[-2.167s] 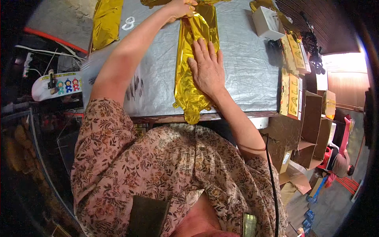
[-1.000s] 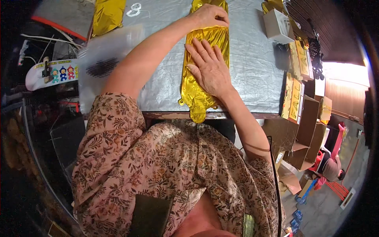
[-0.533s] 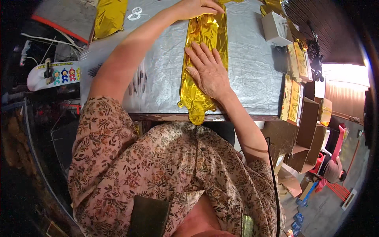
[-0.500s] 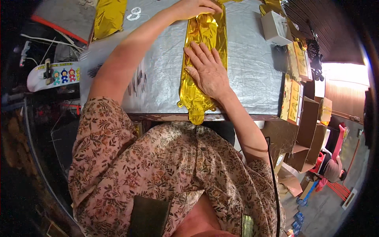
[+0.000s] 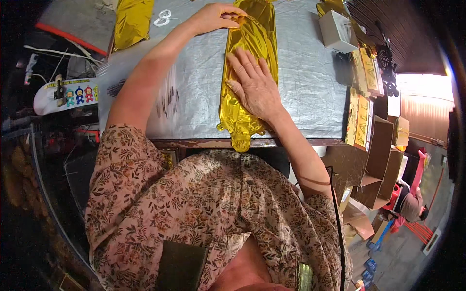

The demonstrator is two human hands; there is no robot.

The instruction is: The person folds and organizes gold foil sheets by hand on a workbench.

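Note:
A long, flat foil balloon [image 5: 250, 41] in shiny gold lies lengthwise on the silver-grey table cover, with small tabs and a rounded neck at its near end hanging over the table's front edge. My right hand [image 5: 255, 89] rests on the middle of it, palm down and fingers spread. At the left border, farther up, my left hand [image 5: 218, 18] has its fingers bent and pinched at the foil's edge. Creases fan across the foil between the two hands. The balloon's far end runs out of the picture.
Another gold foil piece [image 5: 132, 24] lies at the far left, near a small white looped strand [image 5: 163, 18]. Clear plastic sheeting [image 5: 162, 99] covers the table's left side. At right stand a white box [image 5: 337, 31] and cardboard boxes [image 5: 378, 162]; a person [image 5: 411, 203] is farther off.
My left hand has drawn back leftward from across the foil to its left edge. The far part of the balloon looks smoother and wider. My right hand has barely moved.

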